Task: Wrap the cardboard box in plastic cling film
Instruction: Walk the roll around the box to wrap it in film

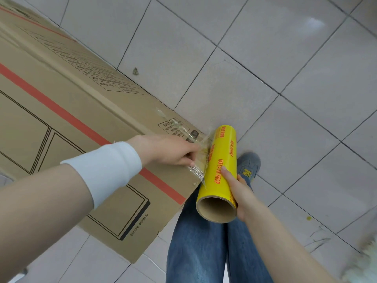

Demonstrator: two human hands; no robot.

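The left forearm (40, 211), banded at the wrist by a white cuff (110, 170), is stretched across the cardboard box (67, 111). The left hand (169, 150) is held over the box's right corner, its fingers curled and pinched on the crumpled loose end of the cling film (196, 172). Just off that corner, the yellow roll (221, 166) is gripped from the side by the right hand (239, 193), the thumb laid across the red lettering and the fingers wrapped behind. The film is drawn from the roll to the pinching fingers. The roll's hollow cardboard core is turned open-end toward the camera.

The box is seen as 1 large flat carton with a red stripe and black line print, resting on the tiled floor (285, 68); its contents cannot be told. Wide bare tile is left beyond the box's long far edge and to its right. Blue jeans (195, 242) and 1 blue shoe (250, 163) are seen beside the box's near right edge.
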